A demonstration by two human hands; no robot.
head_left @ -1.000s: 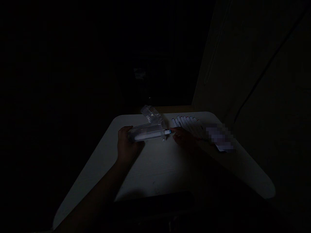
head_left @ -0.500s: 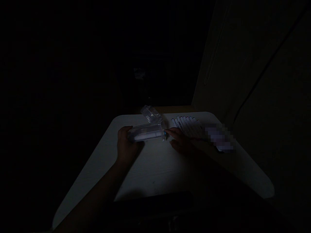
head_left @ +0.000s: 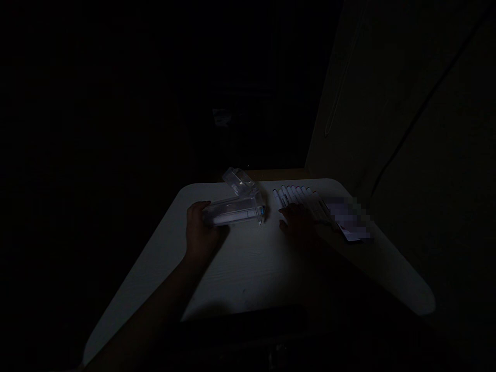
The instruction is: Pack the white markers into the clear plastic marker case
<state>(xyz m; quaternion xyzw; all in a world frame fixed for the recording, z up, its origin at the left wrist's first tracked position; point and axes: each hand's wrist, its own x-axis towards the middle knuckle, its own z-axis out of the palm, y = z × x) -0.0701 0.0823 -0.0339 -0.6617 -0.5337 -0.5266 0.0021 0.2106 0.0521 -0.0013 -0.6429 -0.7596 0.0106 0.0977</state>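
Note:
My left hand (head_left: pixel 201 232) is wrapped round the bottom end of a clear plastic marker case (head_left: pixel 232 207), which lies tilted on its side. Its hinged lid (head_left: pixel 239 181) stands swung back at the far side. Inside the case lies a white marker with a blue end (head_left: pixel 262 211) at the mouth. My right hand (head_left: pixel 296 222) reaches over the near ends of a row of several white markers (head_left: pixel 296 194), thumb and forefinger apart. Nothing shows between those fingers, though the dark hides part of the hand.
The white table (head_left: pixel 232 268) has rounded corners. A pale, blurred-out flat object (head_left: pixel 351 222) lies right of the markers. A wall (head_left: pixel 387 103) with a dark cable (head_left: pixel 411 126) rises on the right. The room is very dark.
The white marker slid left into the case, pushed by my right hand's fingertip. My right hand then let go of it and moved right to the marker row. My left hand stayed on the case.

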